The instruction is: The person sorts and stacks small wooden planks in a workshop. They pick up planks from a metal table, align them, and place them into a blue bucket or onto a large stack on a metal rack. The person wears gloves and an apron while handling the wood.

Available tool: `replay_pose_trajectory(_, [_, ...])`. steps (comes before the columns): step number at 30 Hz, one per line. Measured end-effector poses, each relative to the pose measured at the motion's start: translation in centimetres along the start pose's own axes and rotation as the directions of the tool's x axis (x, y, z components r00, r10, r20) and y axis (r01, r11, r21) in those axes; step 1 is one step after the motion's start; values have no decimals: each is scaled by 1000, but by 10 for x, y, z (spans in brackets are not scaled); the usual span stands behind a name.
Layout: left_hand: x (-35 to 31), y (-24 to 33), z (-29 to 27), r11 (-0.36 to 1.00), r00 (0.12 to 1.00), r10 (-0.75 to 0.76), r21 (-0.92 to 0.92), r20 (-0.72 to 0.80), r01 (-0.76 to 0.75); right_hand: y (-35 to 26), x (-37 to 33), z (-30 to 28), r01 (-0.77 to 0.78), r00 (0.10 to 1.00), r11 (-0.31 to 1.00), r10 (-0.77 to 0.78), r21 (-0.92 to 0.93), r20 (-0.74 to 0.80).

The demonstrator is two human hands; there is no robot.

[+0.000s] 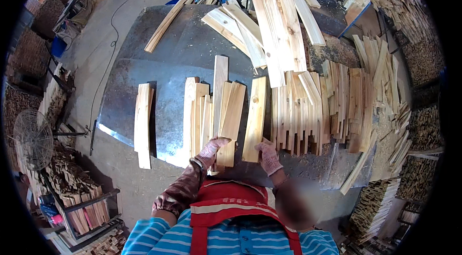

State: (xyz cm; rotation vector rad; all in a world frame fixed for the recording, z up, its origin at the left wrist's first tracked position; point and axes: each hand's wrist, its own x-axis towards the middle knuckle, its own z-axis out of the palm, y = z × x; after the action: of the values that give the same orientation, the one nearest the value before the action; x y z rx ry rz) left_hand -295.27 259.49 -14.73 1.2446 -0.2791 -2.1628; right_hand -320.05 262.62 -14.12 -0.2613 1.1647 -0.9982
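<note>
My left hand [211,152], in a pale knit work glove, grips the near end of a short wooden board [233,113]. That board lies tilted over other boards of a small group on the metal table. My right hand [269,156], gloved too, holds a knotty, yellowish wooden board [255,117] by its right edge near the lower end. Its fingers are partly hidden by the board. Between my hands, the two boards stand a little apart. Left of them are upright-lying boards [190,115] and a longer greyish board [220,81].
The dark metal table [166,67] carries a separate pair of boards [143,125] at left. Tightly packed boards [298,125] fill its right side, with long planks [279,28] behind. A fan [32,138] and a rack of wood pieces [84,207] stand at left.
</note>
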Motion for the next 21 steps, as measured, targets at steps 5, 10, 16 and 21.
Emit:
replay_pose_trajectory(5, [5, -8, -13, 991, 990, 73, 102, 120, -85, 32, 59, 55, 296, 955, 947, -292, -126, 49])
replay_pose_trajectory(10, [-4, 7, -22, 997, 986, 70, -49, 154, -63, 43, 81, 79, 240, 969, 963, -244, -122, -22])
replay_pose_trajectory(16, [-26, 44, -73, 994, 991, 91, -65, 98, -85, 43, 38, 64, 13, 995, 985, 5, -170, 103])
replay_pose_trajectory(21, [-22, 55, -96, 990, 987, 133, -61, 88, -128, 61, 47, 56, -71, 989, 788, -25, -611, -146])
